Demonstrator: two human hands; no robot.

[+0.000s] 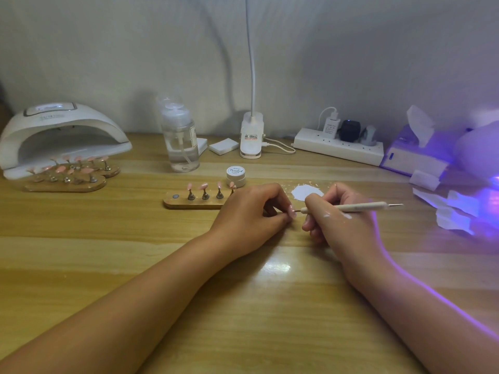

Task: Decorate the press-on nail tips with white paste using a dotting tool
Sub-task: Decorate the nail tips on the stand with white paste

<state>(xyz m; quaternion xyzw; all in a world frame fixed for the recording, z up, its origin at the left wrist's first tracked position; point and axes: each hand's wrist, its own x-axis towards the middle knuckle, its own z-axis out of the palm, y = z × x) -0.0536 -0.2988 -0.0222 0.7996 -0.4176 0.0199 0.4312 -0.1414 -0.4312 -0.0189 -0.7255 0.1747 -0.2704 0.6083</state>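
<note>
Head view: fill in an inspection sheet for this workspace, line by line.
Surface: wooden table, with a white paste smear beyond the hands.
Job's things: nail tip pinched in the left hand; dotting tool held in the right hand, its point at the nail tip; paste jar behind the nearest holder of pink tips; two more holders at left.
Clutter: pump bottle, white pads, tissue box, loose tissues.
Grippers: both hands busy; white smears on the right hand's back.
Cables: lamp cable loops toward the power strip; charger cord plugged in there.
Surroundings: nail lamp at left, pale wall, violet glow from the right.
</note>
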